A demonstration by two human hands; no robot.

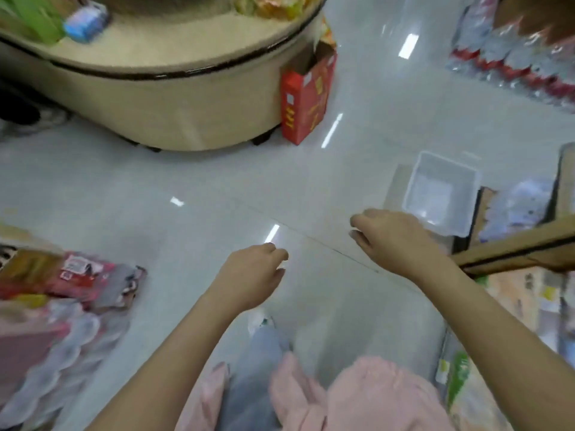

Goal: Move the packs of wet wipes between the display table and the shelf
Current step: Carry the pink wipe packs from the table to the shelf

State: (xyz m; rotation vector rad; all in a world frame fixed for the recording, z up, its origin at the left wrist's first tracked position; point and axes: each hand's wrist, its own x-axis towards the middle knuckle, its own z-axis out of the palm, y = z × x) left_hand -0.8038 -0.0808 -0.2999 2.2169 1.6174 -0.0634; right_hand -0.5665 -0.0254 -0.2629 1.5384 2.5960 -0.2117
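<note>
"Holding anything?"

"No. My left hand (pixel 252 275) and right hand (pixel 390 237) are loosely curled and empty. A blurred blue-and-white pack (pixel 85 21), likely wipes, lies on the round beige display table (pixel 174 48)."

"How will it handle?"

"Soft, light and slick, I'd guess, so I'd grip across its long sides. The glossy grey floor (pixel 217 181) is open, but the red cardboard box (pixel 306 98) crowds the table's edge."

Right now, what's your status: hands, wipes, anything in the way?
Left hand, right hand empty, loosely curled. Blurred blue pack on display table, maybe wipes. Red carton on floor beside table.
</note>
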